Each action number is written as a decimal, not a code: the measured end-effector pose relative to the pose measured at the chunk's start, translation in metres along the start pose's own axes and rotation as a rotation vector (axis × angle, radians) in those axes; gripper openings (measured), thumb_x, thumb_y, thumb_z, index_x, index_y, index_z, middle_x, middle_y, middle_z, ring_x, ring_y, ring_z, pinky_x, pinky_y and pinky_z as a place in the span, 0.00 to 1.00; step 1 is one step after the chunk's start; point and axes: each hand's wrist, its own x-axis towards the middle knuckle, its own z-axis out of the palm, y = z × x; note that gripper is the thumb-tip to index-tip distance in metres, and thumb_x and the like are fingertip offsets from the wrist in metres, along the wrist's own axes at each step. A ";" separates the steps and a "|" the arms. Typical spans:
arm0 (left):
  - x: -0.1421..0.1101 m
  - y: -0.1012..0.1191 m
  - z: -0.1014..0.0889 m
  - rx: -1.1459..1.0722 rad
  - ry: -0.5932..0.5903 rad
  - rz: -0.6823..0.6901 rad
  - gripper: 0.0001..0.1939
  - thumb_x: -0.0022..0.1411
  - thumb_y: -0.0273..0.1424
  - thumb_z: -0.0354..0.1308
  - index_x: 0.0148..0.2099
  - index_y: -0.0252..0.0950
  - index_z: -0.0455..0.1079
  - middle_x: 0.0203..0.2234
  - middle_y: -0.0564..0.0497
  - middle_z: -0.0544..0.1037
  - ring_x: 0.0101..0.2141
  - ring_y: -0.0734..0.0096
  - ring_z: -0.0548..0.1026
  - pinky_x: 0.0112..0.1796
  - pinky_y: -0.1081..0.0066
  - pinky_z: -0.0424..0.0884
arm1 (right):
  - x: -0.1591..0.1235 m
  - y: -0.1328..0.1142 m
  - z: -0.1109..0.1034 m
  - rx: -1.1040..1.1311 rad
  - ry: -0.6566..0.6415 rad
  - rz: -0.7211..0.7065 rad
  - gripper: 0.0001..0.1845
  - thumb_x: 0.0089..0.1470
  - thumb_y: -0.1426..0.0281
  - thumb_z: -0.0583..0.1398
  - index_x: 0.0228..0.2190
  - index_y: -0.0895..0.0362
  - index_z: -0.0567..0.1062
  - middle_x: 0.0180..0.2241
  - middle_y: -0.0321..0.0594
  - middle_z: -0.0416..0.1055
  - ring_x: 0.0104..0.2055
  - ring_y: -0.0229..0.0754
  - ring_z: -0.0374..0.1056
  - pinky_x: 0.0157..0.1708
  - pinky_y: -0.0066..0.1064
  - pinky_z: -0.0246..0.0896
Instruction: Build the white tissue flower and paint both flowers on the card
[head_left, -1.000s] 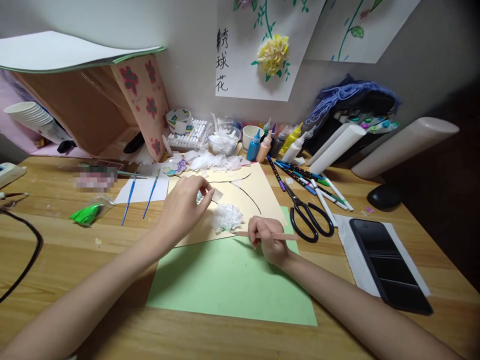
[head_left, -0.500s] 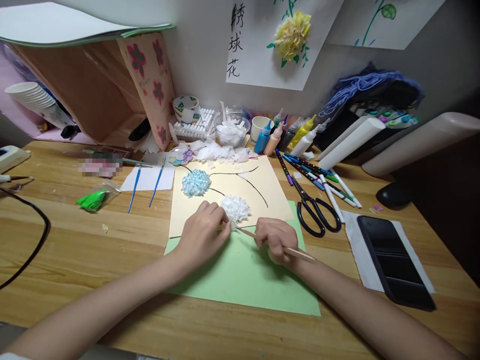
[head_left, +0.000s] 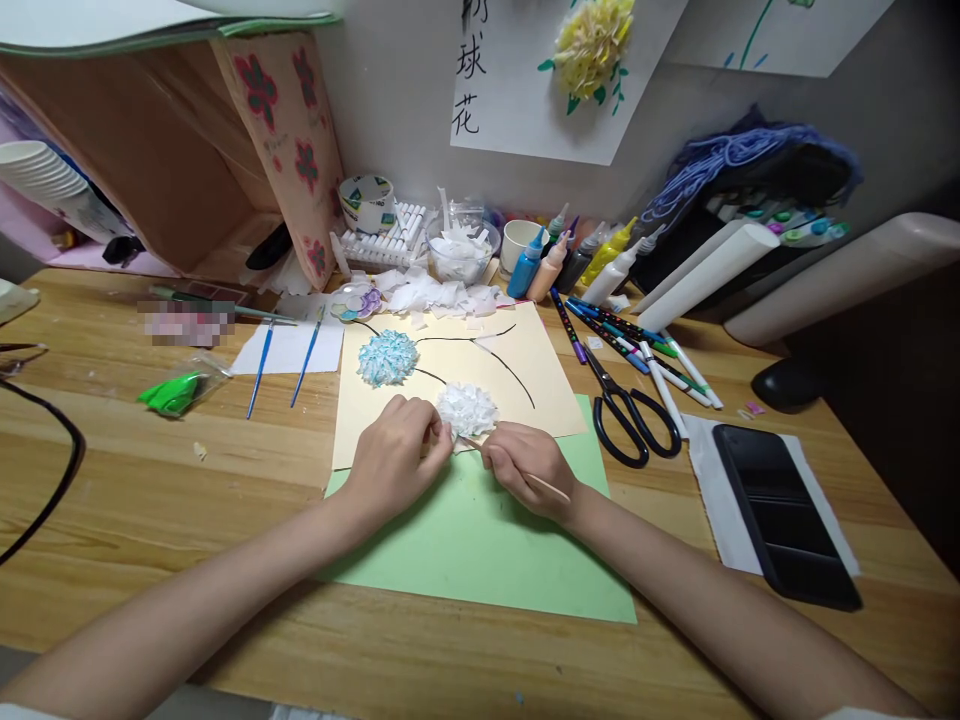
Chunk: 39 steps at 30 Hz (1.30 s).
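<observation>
The white paper flower [head_left: 466,409] is sitting at the near edge of the cream sheet [head_left: 517,400], showing a dense, ruffled mound of small pale pieces with a jagged outline. The left hand [head_left: 397,450] is resting at its near left side, its grip pressing thumb and forefinger together; whether they are pinching a scrap is too small to tell. The right hand [head_left: 531,468] is closing its grip round a thin pinkish stick [head_left: 546,488], whose tip is pointing at the flower's near edge. A blue-and-white flower [head_left: 388,357], equally ruffled, is lying at far left on the same sheet, among thin black drawn lines. The cream sheet is overlapping a green sheet [head_left: 495,560] on the wooden counter [head_left: 300,620]. Black-handled scissors [head_left: 626,415] are lying to the right, and white paper scraps [head_left: 431,297] are spreading along the far side.
</observation>
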 end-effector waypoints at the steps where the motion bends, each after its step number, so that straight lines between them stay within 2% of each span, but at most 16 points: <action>1: -0.001 -0.002 0.001 -0.019 0.010 -0.008 0.11 0.63 0.29 0.47 0.27 0.38 0.57 0.22 0.53 0.67 0.29 0.68 0.65 0.28 0.69 0.58 | 0.000 0.000 0.000 0.008 -0.002 0.010 0.15 0.61 0.74 0.46 0.23 0.55 0.62 0.18 0.35 0.60 0.21 0.37 0.56 0.24 0.29 0.52; 4: -0.003 -0.008 0.007 -0.054 0.010 -0.011 0.14 0.63 0.27 0.46 0.24 0.39 0.52 0.19 0.54 0.62 0.25 0.69 0.63 0.28 0.69 0.56 | 0.000 0.001 0.002 0.034 -0.020 0.044 0.16 0.62 0.73 0.46 0.23 0.55 0.62 0.19 0.35 0.61 0.22 0.37 0.57 0.25 0.29 0.53; 8: -0.004 -0.010 0.011 -0.073 -0.014 -0.007 0.13 0.60 0.25 0.46 0.23 0.39 0.51 0.18 0.55 0.61 0.24 0.69 0.62 0.27 0.69 0.56 | 0.000 0.001 0.003 0.074 -0.034 0.137 0.18 0.63 0.70 0.45 0.23 0.55 0.63 0.19 0.36 0.63 0.23 0.36 0.59 0.26 0.29 0.55; 14: -0.004 -0.008 0.010 -0.070 -0.047 -0.033 0.13 0.58 0.26 0.47 0.22 0.39 0.51 0.16 0.55 0.59 0.24 0.69 0.63 0.27 0.69 0.54 | 0.018 -0.010 0.000 0.231 -0.047 0.528 0.22 0.64 0.64 0.45 0.20 0.55 0.63 0.17 0.33 0.64 0.21 0.33 0.63 0.26 0.26 0.57; 18: -0.004 -0.007 0.010 -0.058 -0.051 -0.037 0.13 0.58 0.26 0.47 0.22 0.39 0.51 0.16 0.55 0.59 0.23 0.69 0.63 0.26 0.69 0.54 | 0.047 -0.018 0.001 0.155 -0.112 0.679 0.22 0.64 0.63 0.45 0.19 0.55 0.62 0.13 0.31 0.61 0.17 0.34 0.61 0.24 0.27 0.54; 21: -0.003 -0.008 0.010 -0.049 -0.057 -0.040 0.13 0.58 0.26 0.47 0.22 0.39 0.51 0.16 0.55 0.59 0.23 0.69 0.63 0.26 0.69 0.53 | 0.064 -0.021 0.003 0.020 -0.173 0.703 0.21 0.63 0.65 0.46 0.19 0.55 0.61 0.11 0.30 0.59 0.16 0.34 0.59 0.23 0.28 0.51; 24: -0.003 -0.008 0.010 -0.041 -0.059 -0.043 0.13 0.58 0.26 0.47 0.22 0.39 0.52 0.16 0.55 0.59 0.23 0.69 0.63 0.26 0.69 0.53 | 0.069 -0.022 0.002 -0.029 -0.212 0.685 0.21 0.63 0.66 0.47 0.18 0.55 0.61 0.12 0.31 0.60 0.17 0.34 0.59 0.24 0.29 0.50; 32: -0.003 -0.008 0.010 -0.019 -0.064 -0.044 0.12 0.59 0.27 0.48 0.22 0.38 0.55 0.17 0.54 0.62 0.24 0.69 0.64 0.26 0.69 0.53 | 0.051 -0.021 -0.013 0.191 -0.113 0.653 0.24 0.63 0.62 0.46 0.17 0.56 0.63 0.14 0.32 0.63 0.18 0.33 0.61 0.23 0.26 0.54; 39: -0.003 -0.006 0.009 -0.006 -0.072 -0.046 0.12 0.58 0.27 0.48 0.23 0.38 0.57 0.17 0.53 0.64 0.25 0.68 0.65 0.26 0.69 0.54 | 0.049 -0.019 -0.010 0.184 -0.140 0.663 0.24 0.63 0.61 0.46 0.18 0.57 0.65 0.13 0.32 0.63 0.18 0.33 0.60 0.23 0.27 0.53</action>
